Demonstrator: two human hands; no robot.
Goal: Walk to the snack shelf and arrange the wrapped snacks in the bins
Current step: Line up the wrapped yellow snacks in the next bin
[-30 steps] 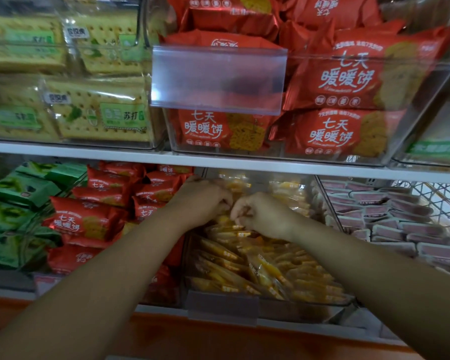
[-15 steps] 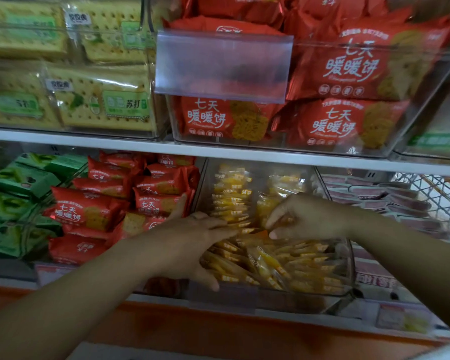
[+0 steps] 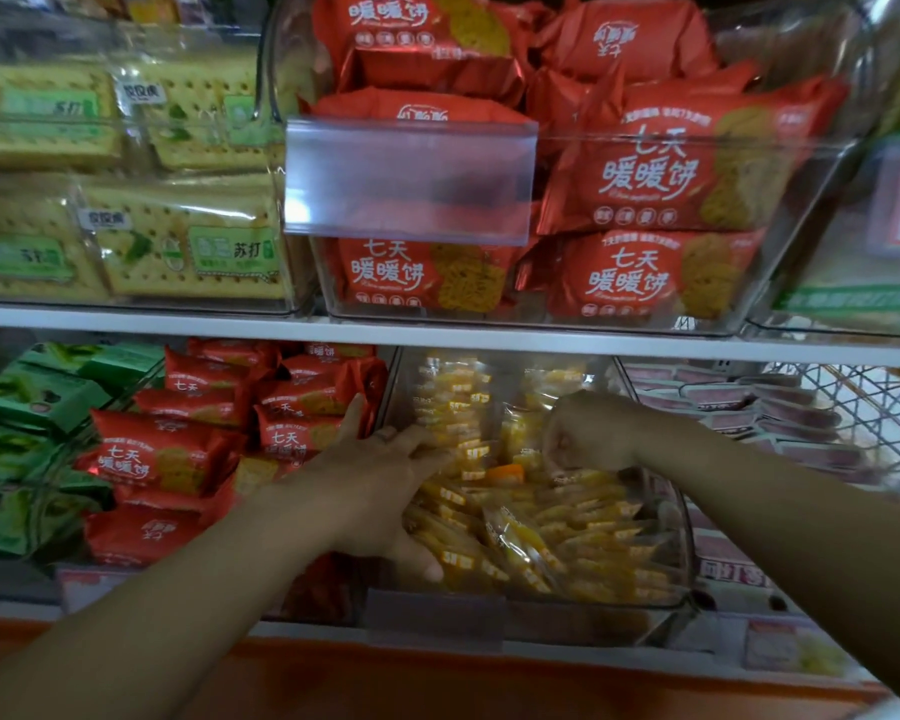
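Two hands [image 3: 380, 491] [image 3: 588, 433] among yellow snacks [image 3: 572, 522]

Left of the fingers of the left hand [image 3: 380, 491], red biscuit packets [image 3: 162, 454] lay heaped, and farther left sat green-wrapped packets [image 3: 32, 402]. Right of the fingers of the right hand [image 3: 588, 433], pinkish wrapped bars [image 3: 780, 407] lay in rows, with a white wire basket [image 3: 874, 407] beyond them. Above both sets of fingers, past the white shelf edge [image 3: 489, 337], a frosted clear label holder [image 3: 409, 181] hung in front of upper red biscuit packets [image 3: 671, 163]; soda cracker packs [image 3: 188, 241] sat up and to the left. Below the fingers ran an orange panel [image 3: 489, 683], and blurred paper tags [image 3: 791, 652] lay down to the right.
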